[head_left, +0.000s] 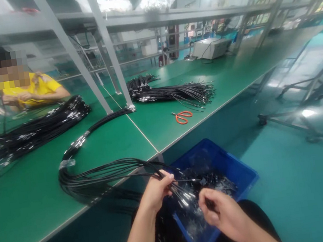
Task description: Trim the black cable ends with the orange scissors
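Observation:
My left hand (158,188) is wrapped round several black cables (111,169) near their ends, just past the table's front edge. The silvery tips fan out below my fingers, and one cable sticks out to the right, towards my other hand. My right hand (219,211) is a short way right of those tips, its fingers curled in a pinch. Something dark shows inside the curl, too unclear to name. Both hands are above a blue bin (243,171) holding small dark and clear scraps. From my left hand the cables loop back over the table, gathered by a clear wrap (67,163).
Orange-handled scissors (184,117) lie on the green table (101,145). More black cable bundles (172,93) lie behind, another (30,125) at left. Metal shelf posts (112,51) rise from the tabletop. A person in yellow (45,87) sits across, hands raised. A wheeled frame (296,118) stands right.

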The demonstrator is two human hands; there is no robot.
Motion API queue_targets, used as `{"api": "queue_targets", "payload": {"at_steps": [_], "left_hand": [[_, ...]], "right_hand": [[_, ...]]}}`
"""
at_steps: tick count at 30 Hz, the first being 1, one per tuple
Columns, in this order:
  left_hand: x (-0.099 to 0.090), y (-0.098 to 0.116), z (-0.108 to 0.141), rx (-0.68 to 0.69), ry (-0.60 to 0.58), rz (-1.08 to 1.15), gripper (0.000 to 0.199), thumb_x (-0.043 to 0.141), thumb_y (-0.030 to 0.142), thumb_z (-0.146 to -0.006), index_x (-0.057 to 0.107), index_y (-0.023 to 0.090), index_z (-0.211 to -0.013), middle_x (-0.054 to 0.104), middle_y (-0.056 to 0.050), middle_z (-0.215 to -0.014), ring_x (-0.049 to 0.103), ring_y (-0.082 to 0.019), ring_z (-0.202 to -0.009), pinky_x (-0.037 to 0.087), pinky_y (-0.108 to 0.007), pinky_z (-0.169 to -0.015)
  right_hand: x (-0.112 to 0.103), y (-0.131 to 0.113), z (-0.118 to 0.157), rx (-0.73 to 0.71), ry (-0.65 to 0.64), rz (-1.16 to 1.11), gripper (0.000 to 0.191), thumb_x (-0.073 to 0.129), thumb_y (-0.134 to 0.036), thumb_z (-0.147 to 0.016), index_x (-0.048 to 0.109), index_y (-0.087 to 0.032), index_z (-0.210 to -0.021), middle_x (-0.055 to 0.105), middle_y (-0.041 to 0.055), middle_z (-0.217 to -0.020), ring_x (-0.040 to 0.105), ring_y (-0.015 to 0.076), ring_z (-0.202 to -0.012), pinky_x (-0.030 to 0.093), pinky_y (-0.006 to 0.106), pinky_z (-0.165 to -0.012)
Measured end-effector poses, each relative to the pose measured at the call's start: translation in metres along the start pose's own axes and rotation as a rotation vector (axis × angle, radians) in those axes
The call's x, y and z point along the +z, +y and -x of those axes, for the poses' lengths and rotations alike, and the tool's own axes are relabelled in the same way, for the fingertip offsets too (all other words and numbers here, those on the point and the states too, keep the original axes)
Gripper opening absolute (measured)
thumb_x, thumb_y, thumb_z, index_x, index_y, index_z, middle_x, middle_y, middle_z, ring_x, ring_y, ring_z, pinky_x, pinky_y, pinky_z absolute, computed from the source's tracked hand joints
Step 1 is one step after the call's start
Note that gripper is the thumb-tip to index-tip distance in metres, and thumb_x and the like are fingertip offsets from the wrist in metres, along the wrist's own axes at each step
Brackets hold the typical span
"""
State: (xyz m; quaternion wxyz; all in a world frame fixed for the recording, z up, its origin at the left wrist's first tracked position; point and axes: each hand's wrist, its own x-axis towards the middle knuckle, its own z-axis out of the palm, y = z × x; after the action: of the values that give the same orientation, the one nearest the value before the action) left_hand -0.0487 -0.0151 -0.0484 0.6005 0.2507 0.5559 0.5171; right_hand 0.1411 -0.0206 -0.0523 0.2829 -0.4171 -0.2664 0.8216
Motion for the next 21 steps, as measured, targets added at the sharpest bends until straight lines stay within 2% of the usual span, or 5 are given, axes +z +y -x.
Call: {"api": "queue_targets", "payload": {"at_steps": [7,13,16,18,21], "left_hand": [[-0.004,-0.004,-0.004,0.028,0.016,-0.07,0.025,0.075,0.028,-0.069,0.056,0.014,-0.061,0.06,0.004,-0.053,0.053,-0.008,-0.043,0.039,-0.017,-0.038],[-0.008,-0.005,-0.018,-0.038,0.023,-0.166,0.016,0.056,0.026,-0.09,0.06,0.013,-0.098,0.064,-0.001,-0.086,0.061,-0.011,-0.064,0.052,-0.026,-0.055],[-0.006,-0.004,-0.018,-0.082,0.011,-0.197,0.023,0.056,0.028,-0.09,0.058,0.014,-0.109,0.064,-0.006,-0.102,0.064,-0.017,-0.08,0.055,-0.034,-0.067],[-0.004,-0.004,-0.016,-0.107,0.007,-0.212,0.026,0.056,0.028,-0.09,0.058,0.015,-0.112,0.063,-0.007,-0.107,0.064,-0.019,-0.086,0.055,-0.037,-0.072],[-0.001,-0.003,-0.014,-0.136,0.0,-0.232,0.027,0.056,0.028,-0.089,0.057,0.015,-0.113,0.062,-0.008,-0.11,0.063,-0.02,-0.089,0.054,-0.039,-0.074]], "right_hand": [[0.002,-0.015,-0.005,-0.069,-0.036,0.235,0.033,0.06,-0.041,-0.072,0.044,-0.02,-0.053,0.045,-0.0049,-0.047,0.026,0.0049,-0.038,0.013,0.022,-0.041],[-0.038,-0.021,-0.014,-0.165,0.161,0.565,0.031,0.049,-0.048,-0.073,0.043,-0.023,-0.057,0.045,-0.0034,-0.051,0.033,0.0094,-0.04,0.023,0.025,-0.041],[-0.045,-0.038,-0.031,-0.242,0.318,0.829,0.026,0.057,-0.045,-0.068,0.058,-0.02,-0.076,0.064,0.0119,-0.08,0.059,0.0278,-0.075,0.043,0.038,-0.06],[-0.035,-0.05,-0.036,-0.328,0.382,0.993,0.039,0.053,-0.044,-0.073,0.059,-0.017,-0.1,0.06,0.0204,-0.114,0.048,0.0381,-0.112,0.038,0.051,-0.084],[-0.001,-0.06,-0.031,-0.451,0.234,1.192,0.044,0.039,-0.042,-0.084,0.054,-0.018,-0.118,0.056,0.0164,-0.128,0.046,0.0318,-0.121,0.032,0.048,-0.098]]}}
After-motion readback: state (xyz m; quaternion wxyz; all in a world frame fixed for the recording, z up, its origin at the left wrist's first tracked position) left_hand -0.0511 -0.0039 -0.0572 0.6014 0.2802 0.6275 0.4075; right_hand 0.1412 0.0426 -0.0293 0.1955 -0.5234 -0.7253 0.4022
